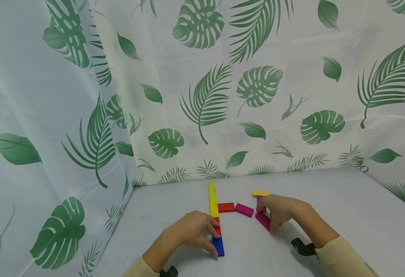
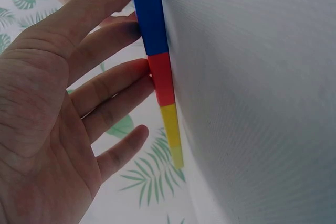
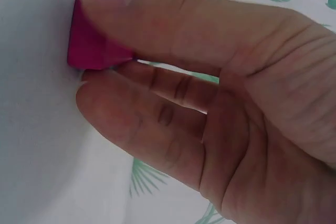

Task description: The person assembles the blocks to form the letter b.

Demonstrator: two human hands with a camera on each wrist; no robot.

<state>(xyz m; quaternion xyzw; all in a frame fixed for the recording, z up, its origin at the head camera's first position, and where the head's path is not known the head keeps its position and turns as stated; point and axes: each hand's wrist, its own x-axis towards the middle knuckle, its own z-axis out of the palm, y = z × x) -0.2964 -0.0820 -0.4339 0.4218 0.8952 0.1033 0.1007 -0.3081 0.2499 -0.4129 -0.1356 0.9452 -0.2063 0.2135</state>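
My left hand [image 1: 193, 229] rests against a straight row of blocks. Its thumb and fingertips touch the left side of the blue block [image 2: 151, 14] and the red block [image 2: 161, 80], fingers spread and loosely bent. Yellow blocks [image 1: 213, 200] carry the row on toward the back wall. With thumb and fingers, my right hand [image 1: 282, 209] pinches a dark pink block [image 1: 263, 222] lying aslant on the table. Just beyond it is a purple block [image 1: 259, 198], partly hidden by the fingers, and an orange-yellow block [image 1: 260, 193] crosses its far end.
Between the hands, a red block [image 1: 226, 207] sticks out sideways from the row, and another pink block [image 1: 244, 210] lies tilted at its end. The white table [image 1: 174, 200] meets a leaf-print sheet [image 1: 285, 154] at the back and left.
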